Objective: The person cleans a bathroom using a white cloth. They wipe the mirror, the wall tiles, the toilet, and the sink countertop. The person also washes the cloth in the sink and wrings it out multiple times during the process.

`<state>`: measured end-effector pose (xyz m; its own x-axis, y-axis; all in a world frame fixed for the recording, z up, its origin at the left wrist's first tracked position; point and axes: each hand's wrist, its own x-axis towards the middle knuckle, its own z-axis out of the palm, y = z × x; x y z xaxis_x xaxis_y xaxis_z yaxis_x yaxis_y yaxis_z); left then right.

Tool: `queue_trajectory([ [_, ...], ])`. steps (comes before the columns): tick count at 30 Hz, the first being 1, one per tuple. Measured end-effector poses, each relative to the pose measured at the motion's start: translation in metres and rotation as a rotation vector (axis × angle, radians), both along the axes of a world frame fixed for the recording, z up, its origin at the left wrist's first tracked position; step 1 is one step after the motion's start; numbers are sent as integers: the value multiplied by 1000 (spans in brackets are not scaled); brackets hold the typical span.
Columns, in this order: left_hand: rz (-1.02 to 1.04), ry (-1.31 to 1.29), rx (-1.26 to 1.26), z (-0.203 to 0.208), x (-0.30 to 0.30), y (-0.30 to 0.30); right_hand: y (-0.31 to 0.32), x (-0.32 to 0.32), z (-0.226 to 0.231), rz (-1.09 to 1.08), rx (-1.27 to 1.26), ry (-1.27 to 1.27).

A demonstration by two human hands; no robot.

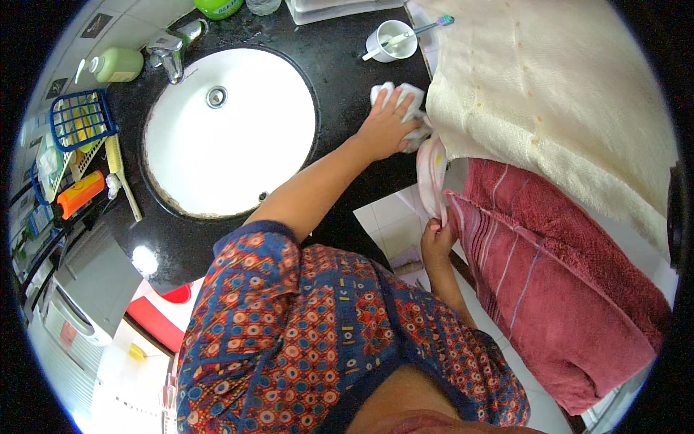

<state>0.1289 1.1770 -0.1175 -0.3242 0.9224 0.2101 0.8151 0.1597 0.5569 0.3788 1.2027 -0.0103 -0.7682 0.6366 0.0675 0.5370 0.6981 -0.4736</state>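
My left hand (389, 124) is pressed down on a crumpled white cloth (409, 98) at the right end of the black countertop (354, 116), its fingers bent over the cloth. Lower and to the right, my right hand (438, 242) grips the bottom end of a pale pink-and-white patterned cloth (431, 170). That cloth hangs beside the counter's edge, and its upper end lies close to the white cloth; whether the two are joined I cannot tell. A dark red towel (549, 289) hangs just right of my right hand, partly under a cream towel (549, 79).
A round white sink (231, 145) with a chrome tap (170, 54) fills the counter's left part. Beyond my left hand stands a white cup (391, 40) holding a toothbrush (426, 27). At the left are a green pump bottle (119, 65), a blue basket (83, 119) and a brush (124, 173).
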Motion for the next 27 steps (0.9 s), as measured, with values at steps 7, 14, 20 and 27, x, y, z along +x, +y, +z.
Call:
queue_trajectory([
  [7, -148, -45, -42, 26, 65, 33, -12, 13, 20, -34, 79, 45],
  [14, -65, -48, -4, 9, -6, 37, 9, 0, -1, 58, -84, -61],
  [20, 43, -27, -150, 11, -25, -43, 29, -64, -12, 241, 110, -131],
  [27, 388, 71, -130, 6, -81, -80, 22, -133, -11, 326, -115, -35],
])
